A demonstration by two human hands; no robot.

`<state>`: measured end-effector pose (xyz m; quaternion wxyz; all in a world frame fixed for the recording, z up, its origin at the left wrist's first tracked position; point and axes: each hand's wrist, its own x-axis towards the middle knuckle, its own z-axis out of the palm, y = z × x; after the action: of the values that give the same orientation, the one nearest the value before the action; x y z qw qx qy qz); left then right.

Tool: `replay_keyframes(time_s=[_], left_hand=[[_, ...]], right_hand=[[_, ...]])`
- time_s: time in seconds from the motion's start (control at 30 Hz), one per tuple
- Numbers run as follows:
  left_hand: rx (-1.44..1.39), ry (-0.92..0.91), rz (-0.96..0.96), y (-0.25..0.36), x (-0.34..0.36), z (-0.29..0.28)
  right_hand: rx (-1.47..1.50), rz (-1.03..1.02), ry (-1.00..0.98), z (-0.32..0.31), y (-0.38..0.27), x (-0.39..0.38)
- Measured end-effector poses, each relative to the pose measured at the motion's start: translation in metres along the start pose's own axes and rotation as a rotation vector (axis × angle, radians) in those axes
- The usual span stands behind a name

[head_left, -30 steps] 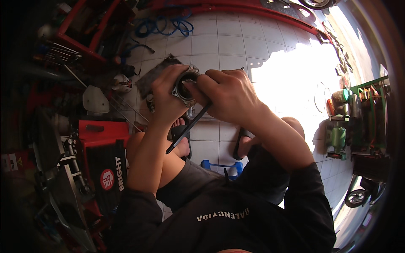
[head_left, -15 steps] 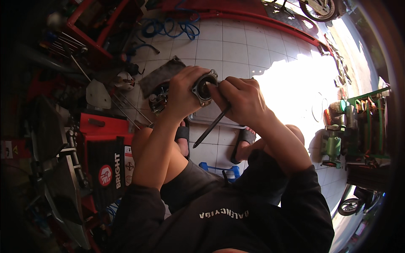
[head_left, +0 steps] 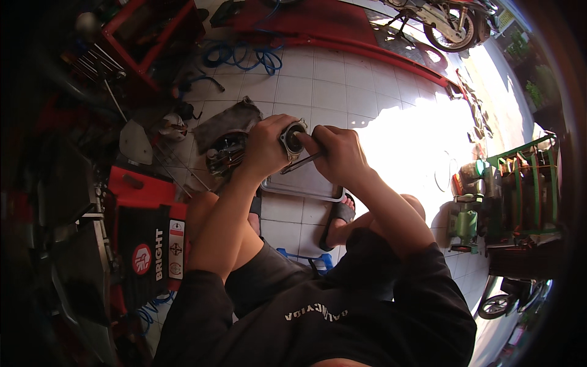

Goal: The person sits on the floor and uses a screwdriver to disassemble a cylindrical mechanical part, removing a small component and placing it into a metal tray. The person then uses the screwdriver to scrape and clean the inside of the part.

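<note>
My left hand is wrapped around a round metal housing with a flanged rim, its dark bore facing right. Opposite it, my right hand is closed on a screwdriver, whose slim shaft slants down to the left below the housing. The right thumb or a finger reaches to the bore's opening; what it touches inside is too dark to make out. Under both hands lies a shallow metal tray. Several metal parts sit left of my left hand, beside a grey cloth.
Red tool cabinets and a black-and-red case line the left. A blue hose coils on the tiled floor near a red platform. On the right stand a green rack and a green machine. A motorcycle is at far right.
The view has shifted slightly. My right hand has turned, and the screwdriver's shaft now points more to the left, closer under the housing. The left hand still holds the housing.
</note>
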<state>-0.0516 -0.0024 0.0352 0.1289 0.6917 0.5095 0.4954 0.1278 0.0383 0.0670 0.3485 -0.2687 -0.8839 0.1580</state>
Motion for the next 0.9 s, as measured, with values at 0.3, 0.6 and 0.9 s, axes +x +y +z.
replay_keyframes(time_s=[0.3, 0.6, 0.9], left_hand=[[0.013, 0.005, 0.024, 0.015, 0.004, -0.002], [0.236, 0.037, 0.047, 0.002, -0.003, -0.024], [-0.034, 0.402, 0.002, -0.040, -0.032, -0.093]], right_hand=[[0.167, -0.007, 0.102, 0.000, -0.003, -0.002], [0.110, -0.022, 0.209, -0.027, 0.002, -0.017], [0.410, 0.466, 0.525, -0.104, 0.077, 0.000]])
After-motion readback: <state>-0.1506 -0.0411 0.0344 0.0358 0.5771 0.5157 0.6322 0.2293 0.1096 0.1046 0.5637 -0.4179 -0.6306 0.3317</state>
